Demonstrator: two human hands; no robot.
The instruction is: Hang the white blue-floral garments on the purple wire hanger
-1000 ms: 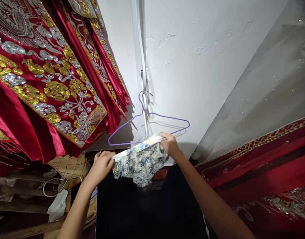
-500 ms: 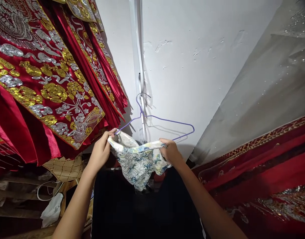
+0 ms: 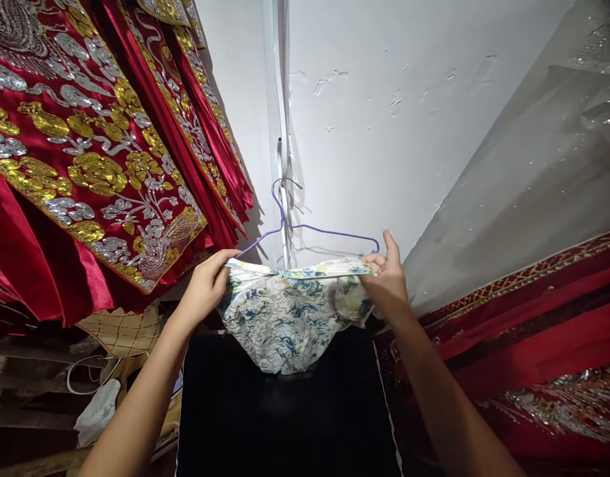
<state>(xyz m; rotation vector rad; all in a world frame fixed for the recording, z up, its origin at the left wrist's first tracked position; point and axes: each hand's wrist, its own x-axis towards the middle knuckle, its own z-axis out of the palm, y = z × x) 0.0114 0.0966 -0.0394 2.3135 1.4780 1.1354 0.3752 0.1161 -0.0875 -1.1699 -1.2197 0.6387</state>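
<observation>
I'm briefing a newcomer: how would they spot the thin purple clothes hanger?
Find the flat white wall beside the gold-embroidered red cloth. In front, showing above the pale floral fabric garment, is the thin purple clothes hanger, a slim purple outline amid broad fabrics.

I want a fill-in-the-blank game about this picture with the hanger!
1. The clothes hanger is ____.
2. The hand at the patterned garment with its thumb raised is the person's ____ one.
3. The red embroidered cloth is decorated in gold and ____.

Missing words: purple; right; silver.
</observation>
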